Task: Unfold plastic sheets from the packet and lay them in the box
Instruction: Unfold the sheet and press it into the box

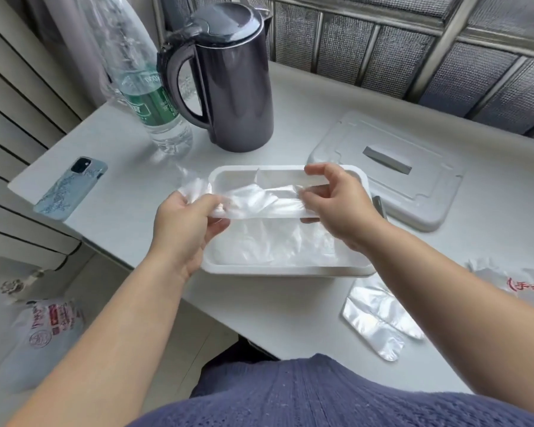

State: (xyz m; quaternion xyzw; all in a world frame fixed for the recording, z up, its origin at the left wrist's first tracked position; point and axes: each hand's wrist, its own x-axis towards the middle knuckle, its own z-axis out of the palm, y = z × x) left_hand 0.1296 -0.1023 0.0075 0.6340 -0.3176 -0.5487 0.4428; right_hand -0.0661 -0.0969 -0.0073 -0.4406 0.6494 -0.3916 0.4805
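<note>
A: We've got the plastic sheet [259, 200] stretched above the box [290, 270], our left hand [185, 223] pinching one end, our right hand [342, 204] pinching the other.

B: If we pull too hard, that thin film could tear or slip from a pinch.

A: And it may cling to our fingers, bunch up, or drape over the rim instead of lying flat on the sheets inside [275, 246].

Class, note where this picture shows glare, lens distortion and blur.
Head view: glare on the kettle and the loose sheets; the wide lens bows the window bars; the held sheet between left hand and right hand looks slightly smeared.
</note>
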